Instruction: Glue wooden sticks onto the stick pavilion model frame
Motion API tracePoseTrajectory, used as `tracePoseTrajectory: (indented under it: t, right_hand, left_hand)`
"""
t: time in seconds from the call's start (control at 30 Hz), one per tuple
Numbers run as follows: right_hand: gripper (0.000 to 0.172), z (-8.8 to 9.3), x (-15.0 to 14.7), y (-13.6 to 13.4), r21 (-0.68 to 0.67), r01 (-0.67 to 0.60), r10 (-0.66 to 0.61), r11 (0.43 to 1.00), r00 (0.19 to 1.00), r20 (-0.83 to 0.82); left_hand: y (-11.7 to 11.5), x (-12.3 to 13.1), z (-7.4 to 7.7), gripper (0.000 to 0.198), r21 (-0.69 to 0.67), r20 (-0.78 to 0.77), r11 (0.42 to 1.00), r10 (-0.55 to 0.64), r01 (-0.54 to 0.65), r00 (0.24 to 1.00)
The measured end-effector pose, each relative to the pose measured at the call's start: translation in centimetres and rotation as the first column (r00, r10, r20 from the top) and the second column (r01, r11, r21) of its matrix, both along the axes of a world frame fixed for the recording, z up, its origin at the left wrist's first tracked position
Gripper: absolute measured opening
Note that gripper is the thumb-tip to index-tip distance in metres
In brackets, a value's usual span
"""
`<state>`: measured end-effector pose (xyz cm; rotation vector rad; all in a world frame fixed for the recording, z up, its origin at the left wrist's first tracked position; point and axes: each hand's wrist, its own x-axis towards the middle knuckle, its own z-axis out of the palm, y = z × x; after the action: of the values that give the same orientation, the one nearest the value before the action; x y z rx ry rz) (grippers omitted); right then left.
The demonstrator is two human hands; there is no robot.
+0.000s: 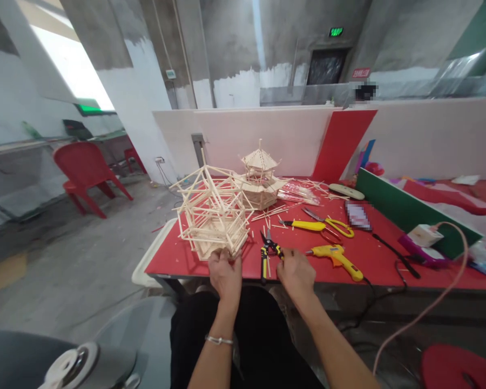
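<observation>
A tower-like frame of thin wooden sticks (pixel 214 210) stands at the left front of the red table. My left hand (pixel 225 271) is at its lower front edge, with fingers closed and pinched together; whatever they hold is too small to make out. My right hand (pixel 297 274) is closed around one handle of the black-and-yellow cutters (pixel 264 262). Their jaws are spread and point away from me, and the other handle rests near the table's front edge. Behind the frame is a finished-looking stick pagoda (pixel 261 186) with layered roofs.
Right of the cutters lie a yellow glue gun (pixel 338 258), yellow-handled scissors (pixel 336 224) and a yellow-handled tool (pixel 303 225). Loose sticks (pixel 275 212) and bagged sticks (pixel 302 193) are scattered behind. A green board (pixel 413 213) and a power strip (pixel 425 251) stand at right.
</observation>
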<state>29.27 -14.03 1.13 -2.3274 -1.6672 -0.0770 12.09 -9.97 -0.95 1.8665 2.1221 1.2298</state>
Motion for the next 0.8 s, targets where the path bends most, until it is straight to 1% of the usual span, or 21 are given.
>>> tracePoseTrajectory:
  t: [0.07,0.13,0.27,0.33,0.37,0.43,0.47,0.5,0.53,0.57,0.6,0.63,0.7,0.8]
  right_hand:
    - [0.034,-0.2,0.6,0.5,-0.041,-0.017,0.015,0.999,0.999,-0.046]
    - [0.036,-0.4,1.2,0.9,-0.051,-0.050,0.044,0.997,0.994,-0.102]
    - [0.033,-0.9,2.2,1.1,-0.038,-0.068,0.060,0.997,0.980,-0.189]
    - [0.034,-1.2,2.7,0.8,-0.018,-0.069,0.063,0.997,0.970,-0.234]
    - [0.036,-1.2,2.9,0.6,-0.002,-0.059,0.057,0.998,0.966,-0.253]
    - [0.040,-1.4,3.4,0.1,0.045,-0.017,0.029,0.999,0.958,-0.285]
    - [0.042,-1.4,3.5,-0.1,0.071,0.002,0.019,0.998,0.953,-0.304]
    - [0.043,-1.4,3.6,-0.3,0.093,0.012,0.020,0.996,0.945,-0.328]
    - [0.043,-1.5,3.7,-0.6,0.112,0.011,0.030,0.994,0.934,-0.357]
    - [0.043,-1.5,3.7,-0.9,0.129,-0.001,0.052,0.992,0.920,-0.387]
    - [0.043,-1.5,3.7,-1.3,0.145,-0.021,0.080,0.989,0.905,-0.418]
    - [0.042,-1.5,3.8,-1.8,0.161,-0.033,0.103,0.986,0.889,-0.446]
    - [0.042,-1.6,4.1,-2.9,0.183,-0.040,0.126,0.982,0.864,-0.488]
    - [0.040,-1.7,5.0,-4.7,0.192,-0.041,0.133,0.981,0.857,-0.498]
  left_hand:
    - [0.7,-0.4,-0.4,0.025,0.025,-0.038,0.998,-0.051,0.052,0.998]
    - [1.2,-0.9,-0.8,0.024,0.042,-0.036,0.995,-0.085,0.086,0.996]
    - [1.8,-2.4,-1.4,0.023,0.061,0.010,0.994,-0.090,0.090,0.996]
    - [1.4,-3.4,-1.4,0.022,0.073,0.032,0.996,-0.062,0.059,0.998]
    - [0.9,-3.7,-1.3,0.024,0.089,0.045,0.996,-0.029,0.025,0.999]
    - [-0.5,-3.9,-0.7,0.029,0.156,0.075,0.985,0.057,-0.068,0.996]
    - [-1.2,-3.6,-0.3,0.032,0.204,0.097,0.973,0.093,-0.111,0.991]
    - [-1.7,-3.0,0.2,0.030,0.247,0.104,0.961,0.099,-0.123,0.990]
    - [-2.0,-2.1,0.8,0.023,0.242,0.101,0.968,0.039,-0.063,0.994]
    - [-1.9,-0.9,1.4,0.018,0.206,0.086,0.977,-0.071,0.052,0.994]
    - [-1.5,0.4,1.9,0.020,0.110,0.044,0.974,-0.205,0.200,0.978]
    - [-0.6,1.8,2.4,0.022,-0.025,-0.007,0.953,-0.303,0.302,0.953]
    - [1.9,4.5,2.8,0.020,-0.121,-0.039,0.936,-0.338,0.332,0.940]
    - [6.0,7.6,2.3,0.011,-0.244,-0.061,0.925,-0.314,0.291,0.947]
